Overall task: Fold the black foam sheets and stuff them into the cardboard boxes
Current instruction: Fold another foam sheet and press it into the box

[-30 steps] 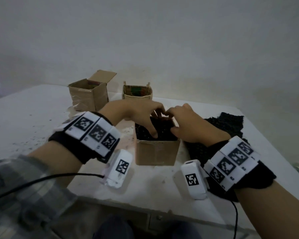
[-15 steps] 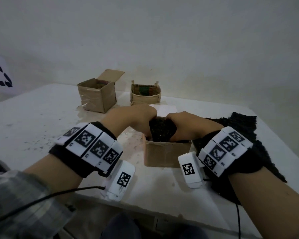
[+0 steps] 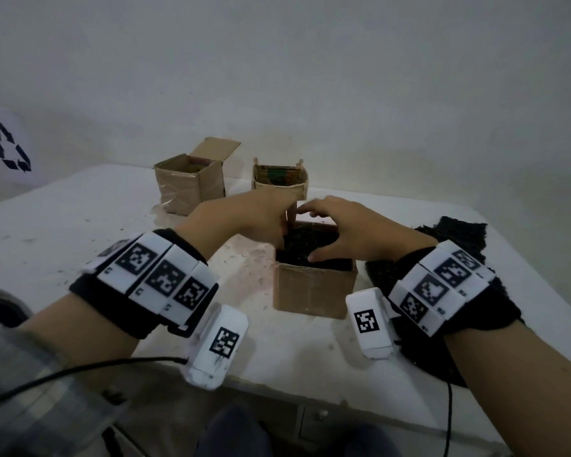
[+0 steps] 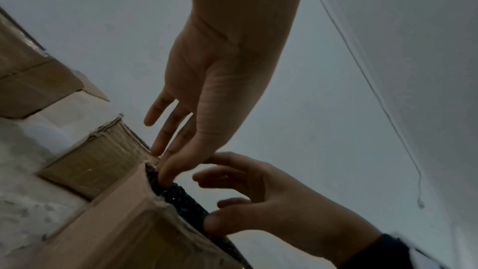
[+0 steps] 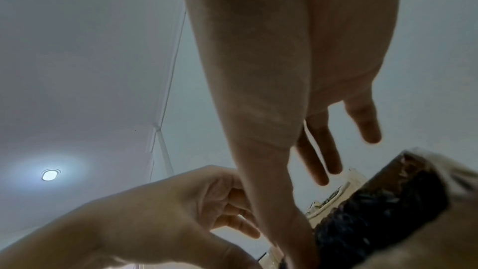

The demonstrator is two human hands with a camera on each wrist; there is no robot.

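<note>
The light is dim, flat and grey-blue in all three views. A round ceiling lamp [image 5: 49,174] glows with a soft halo in the right wrist view. Shadows on the tabletop [image 3: 63,225] are faint. Straight lines bow toward the frame edges, and the nearest skin and cardboard are blurred.

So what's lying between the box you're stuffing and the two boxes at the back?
Head view: only bare tabletop with dark crumbs between the near box and the flapped box and smaller box; your hands cover part.
</note>
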